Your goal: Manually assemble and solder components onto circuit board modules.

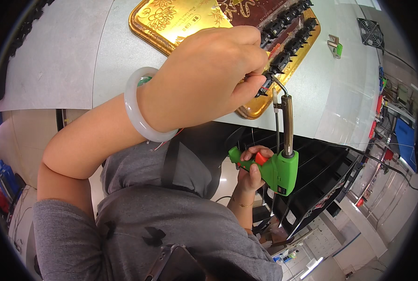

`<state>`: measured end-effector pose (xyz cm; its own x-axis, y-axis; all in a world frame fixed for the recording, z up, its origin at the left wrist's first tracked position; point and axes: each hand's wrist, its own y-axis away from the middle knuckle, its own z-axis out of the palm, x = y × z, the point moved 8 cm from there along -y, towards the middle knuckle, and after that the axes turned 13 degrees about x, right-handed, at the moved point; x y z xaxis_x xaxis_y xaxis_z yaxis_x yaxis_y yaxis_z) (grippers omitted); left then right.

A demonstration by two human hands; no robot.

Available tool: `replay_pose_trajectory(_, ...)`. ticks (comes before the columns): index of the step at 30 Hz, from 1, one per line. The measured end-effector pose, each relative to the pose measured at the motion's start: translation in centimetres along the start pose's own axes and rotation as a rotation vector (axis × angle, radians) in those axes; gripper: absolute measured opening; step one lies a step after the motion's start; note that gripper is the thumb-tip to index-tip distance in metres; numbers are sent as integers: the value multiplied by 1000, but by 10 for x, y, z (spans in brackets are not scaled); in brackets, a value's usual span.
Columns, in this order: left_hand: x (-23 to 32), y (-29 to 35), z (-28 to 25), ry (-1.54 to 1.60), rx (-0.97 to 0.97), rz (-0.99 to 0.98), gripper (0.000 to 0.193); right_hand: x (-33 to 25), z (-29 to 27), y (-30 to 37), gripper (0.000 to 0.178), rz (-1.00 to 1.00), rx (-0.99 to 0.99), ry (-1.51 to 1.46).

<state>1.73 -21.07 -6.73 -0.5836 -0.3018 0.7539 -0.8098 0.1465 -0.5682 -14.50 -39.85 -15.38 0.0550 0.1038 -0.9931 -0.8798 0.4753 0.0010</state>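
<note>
My left hand (209,70) reaches over a gold tin tray (155,40), thumb and fingers pinched together. A thin red wire (266,88) shows at its fingertips, beside a row of small black parts (280,62) on the tray. My right hand (253,177), lower down in front of the table edge, grips a green soldering gun (285,174) with a red trigger. The gun's metal barrel points up, and its bent tip comes close to the left fingertips and the nearest black part. Whether the tip touches anything, I cannot tell.
The tray rests on a pale grey table (113,56). To its right lies a small metal piece with a green part (335,47). A black fan (370,33) stands farther right. Below the table edge are black crates (319,171) and a dark cable (387,165).
</note>
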Motion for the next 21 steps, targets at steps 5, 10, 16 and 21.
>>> replay_pose_trajectory(5, 0, 0, 0, -5, 7, 10, 13, 1, 3, -1, 38, -18, -29, -13)
replay_pose_trajectory(10, -1, 1, -1, -10, 5, 4, 12, 4, 1, -2, 38, -39, -36, -2)
replay_pose_trajectory(16, 0, 1, 0, -3, -3, 1, 12, 3, 2, -3, 37, -87, -48, 43)
replay_pose_trajectory(21, -1, 1, 0, -17, -8, 1, 12, 4, 1, -4, 38, -106, -54, 92)
